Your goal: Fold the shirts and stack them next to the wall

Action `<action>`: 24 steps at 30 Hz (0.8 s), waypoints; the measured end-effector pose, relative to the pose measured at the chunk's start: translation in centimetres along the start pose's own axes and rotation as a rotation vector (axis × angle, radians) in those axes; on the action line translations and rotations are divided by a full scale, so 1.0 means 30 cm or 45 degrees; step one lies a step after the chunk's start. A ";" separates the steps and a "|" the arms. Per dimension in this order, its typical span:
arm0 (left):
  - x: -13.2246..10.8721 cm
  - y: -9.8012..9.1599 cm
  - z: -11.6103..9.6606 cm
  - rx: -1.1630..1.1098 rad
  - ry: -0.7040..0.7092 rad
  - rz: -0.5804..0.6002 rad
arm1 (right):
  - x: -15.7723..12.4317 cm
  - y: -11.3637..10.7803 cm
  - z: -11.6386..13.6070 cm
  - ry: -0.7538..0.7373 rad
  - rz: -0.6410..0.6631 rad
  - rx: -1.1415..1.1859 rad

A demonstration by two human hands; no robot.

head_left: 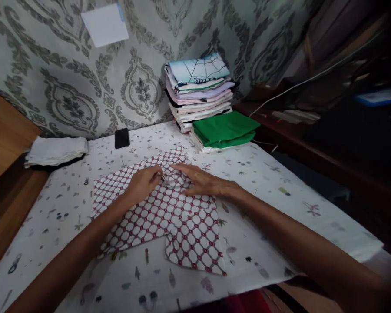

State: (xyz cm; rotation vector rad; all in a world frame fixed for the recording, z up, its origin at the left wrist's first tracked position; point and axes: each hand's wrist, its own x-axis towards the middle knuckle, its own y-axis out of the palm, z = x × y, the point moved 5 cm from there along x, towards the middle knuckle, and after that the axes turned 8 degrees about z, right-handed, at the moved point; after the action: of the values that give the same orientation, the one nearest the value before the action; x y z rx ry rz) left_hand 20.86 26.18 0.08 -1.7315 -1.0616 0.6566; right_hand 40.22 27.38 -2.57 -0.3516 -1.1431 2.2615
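A white shirt (143,217) with a red and grey lattice pattern lies spread on the table, one short sleeve pointing toward me. My left hand (144,183) is closed, its fingers pinching a bit of the shirt's fabric around the upper middle. Just to the right, my right hand (202,180) rests over the shirt with its fingers stretched out and apart. Between the two hands the fabric is slightly raised and creased. The exact edge under the left fingertips is partly hidden.
A tall stack of folded clothes (198,93) stands at the back, with a folded green garment (226,129) on a lower pile before it. A black phone (122,138) and folded white cloths (57,150) lie at the back left. A dark shelf (289,126) borders the right.
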 end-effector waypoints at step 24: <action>-0.295 -0.142 0.170 -0.336 -0.247 -0.211 | -0.027 -0.060 0.049 -0.041 -0.386 0.016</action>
State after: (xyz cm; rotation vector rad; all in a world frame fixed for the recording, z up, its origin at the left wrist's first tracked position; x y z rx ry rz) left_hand 11.02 21.36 1.68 -1.8031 -1.4651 0.6098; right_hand 40.86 26.78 -0.26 -0.1269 -1.1157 2.0135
